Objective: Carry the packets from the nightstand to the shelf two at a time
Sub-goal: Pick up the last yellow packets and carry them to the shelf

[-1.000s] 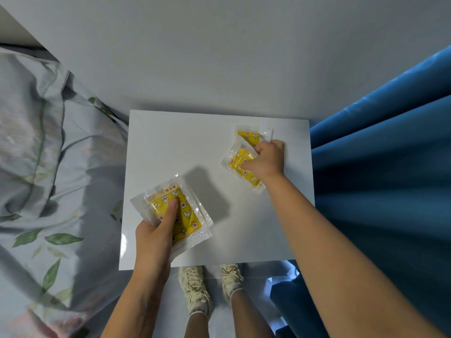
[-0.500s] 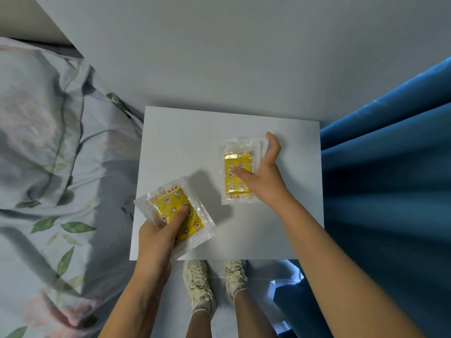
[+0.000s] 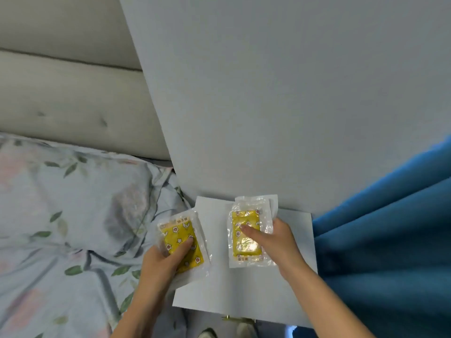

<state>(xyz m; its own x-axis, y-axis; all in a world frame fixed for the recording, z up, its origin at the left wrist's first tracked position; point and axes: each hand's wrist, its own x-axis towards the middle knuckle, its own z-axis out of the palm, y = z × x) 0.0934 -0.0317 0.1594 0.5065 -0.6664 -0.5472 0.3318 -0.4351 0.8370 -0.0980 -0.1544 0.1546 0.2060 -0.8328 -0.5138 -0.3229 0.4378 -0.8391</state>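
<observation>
Head view: both hands grip packets above the nightstand (image 3: 246,291), left hand (image 3: 162,261) holding one packet (image 3: 181,242), right hand (image 3: 275,241) another packet (image 3: 245,231).

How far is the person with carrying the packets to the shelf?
Done: nothing visibly delivered; no shelf is in view. In hand: the left hand grips one yellow packet, and the right hand grips another packet, both over the white nightstand. Left: carrying this pair to the shelf.
</observation>
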